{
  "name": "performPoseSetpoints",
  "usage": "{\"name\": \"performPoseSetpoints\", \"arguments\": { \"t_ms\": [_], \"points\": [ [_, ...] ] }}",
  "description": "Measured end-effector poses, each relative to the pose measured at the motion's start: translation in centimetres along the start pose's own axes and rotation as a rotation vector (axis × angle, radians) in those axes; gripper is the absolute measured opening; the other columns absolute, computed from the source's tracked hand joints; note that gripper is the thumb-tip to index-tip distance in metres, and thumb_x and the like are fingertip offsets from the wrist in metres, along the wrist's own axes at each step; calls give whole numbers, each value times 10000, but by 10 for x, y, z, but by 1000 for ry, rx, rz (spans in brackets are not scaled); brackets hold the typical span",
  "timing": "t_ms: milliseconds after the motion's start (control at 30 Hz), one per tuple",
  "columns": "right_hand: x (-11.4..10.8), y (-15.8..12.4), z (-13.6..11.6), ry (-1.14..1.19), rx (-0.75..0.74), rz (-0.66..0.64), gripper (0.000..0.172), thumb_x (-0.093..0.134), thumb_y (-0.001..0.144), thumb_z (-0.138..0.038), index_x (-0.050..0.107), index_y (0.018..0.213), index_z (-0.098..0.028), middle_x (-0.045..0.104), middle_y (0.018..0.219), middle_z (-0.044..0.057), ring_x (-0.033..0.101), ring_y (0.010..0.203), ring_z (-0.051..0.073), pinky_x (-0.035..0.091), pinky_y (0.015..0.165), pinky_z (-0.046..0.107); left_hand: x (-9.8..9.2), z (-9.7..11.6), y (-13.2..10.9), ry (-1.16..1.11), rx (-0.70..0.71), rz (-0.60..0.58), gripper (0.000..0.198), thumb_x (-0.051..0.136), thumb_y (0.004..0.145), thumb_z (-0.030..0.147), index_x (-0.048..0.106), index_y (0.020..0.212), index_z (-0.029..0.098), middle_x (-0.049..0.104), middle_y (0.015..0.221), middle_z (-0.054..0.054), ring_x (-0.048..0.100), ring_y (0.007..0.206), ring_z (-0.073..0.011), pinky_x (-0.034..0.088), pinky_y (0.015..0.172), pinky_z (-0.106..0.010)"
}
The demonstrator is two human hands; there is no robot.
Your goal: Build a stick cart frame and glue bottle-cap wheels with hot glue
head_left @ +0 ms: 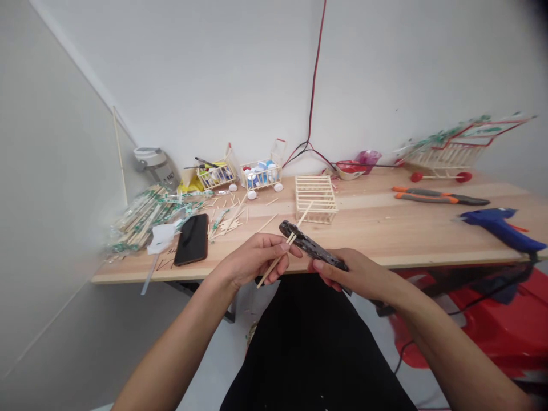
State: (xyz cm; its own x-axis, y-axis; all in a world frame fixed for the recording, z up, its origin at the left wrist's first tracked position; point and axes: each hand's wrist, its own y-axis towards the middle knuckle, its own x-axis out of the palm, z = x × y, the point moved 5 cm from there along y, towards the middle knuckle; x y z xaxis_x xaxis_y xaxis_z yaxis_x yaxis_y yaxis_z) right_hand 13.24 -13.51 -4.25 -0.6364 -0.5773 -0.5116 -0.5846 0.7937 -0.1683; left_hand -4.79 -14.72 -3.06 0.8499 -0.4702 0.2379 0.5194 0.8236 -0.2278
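My left hand (266, 255) pinches a pair of thin wooden sticks (270, 273) that slant up and away over the table's front edge. In my right hand (342, 268) is a black speckled hand tool (319, 249), which looks like a cutter. Its head meets the sticks just beyond my left fingertips; whether its jaws are closed on them I cannot make out. Behind my hands stands a small slatted frame (315, 197) built from such sticks. Short cut pieces (229, 225) lie scattered to the left.
A black phone (192, 240) and wrapped chopsticks (143, 220) lie at left. Two small stick carts (217, 174) (263, 174) stand near the wall, a larger cart (445, 157) at right. Orange-handled pliers (440, 196) and a blue glue gun (500, 227) are on the right; a red stool (505, 325) is below.
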Motion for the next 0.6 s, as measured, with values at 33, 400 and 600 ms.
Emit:
{"name": "performPoseSetpoints", "arguments": {
  "t_ms": [33, 400, 600],
  "points": [
    [-1, 0, -1, -21, 2, 12, 486, 509, 863, -650, 574, 693, -200, 613, 612, 23, 551, 533, 149, 392, 499, 266, 0, 1, 0, 8, -2, -6, 364, 684, 838, 415, 691, 992, 85, 558, 542, 23, 471, 359, -54, 351, 330, -146],
    [-5, 1, 0, -194, -30, 120, 467, 523, 871, -602, 544, 620, -208, 594, 556, 12, 522, 515, 155, 359, 510, 282, -5, 7, 3, 78, -38, -38, 340, 692, 822, 406, 711, 950, 92, 573, 542, 6, 489, 353, -71, 340, 313, -150],
    [-6, 5, 4, -276, -17, 171, 503, 502, 870, -624, 523, 581, -213, 559, 517, 7, 496, 502, 155, 344, 517, 289, -8, 5, 9, 82, -34, -42, 306, 701, 816, 389, 695, 874, 88, 610, 557, -20, 533, 382, -85, 391, 361, -169]
  ]
}}
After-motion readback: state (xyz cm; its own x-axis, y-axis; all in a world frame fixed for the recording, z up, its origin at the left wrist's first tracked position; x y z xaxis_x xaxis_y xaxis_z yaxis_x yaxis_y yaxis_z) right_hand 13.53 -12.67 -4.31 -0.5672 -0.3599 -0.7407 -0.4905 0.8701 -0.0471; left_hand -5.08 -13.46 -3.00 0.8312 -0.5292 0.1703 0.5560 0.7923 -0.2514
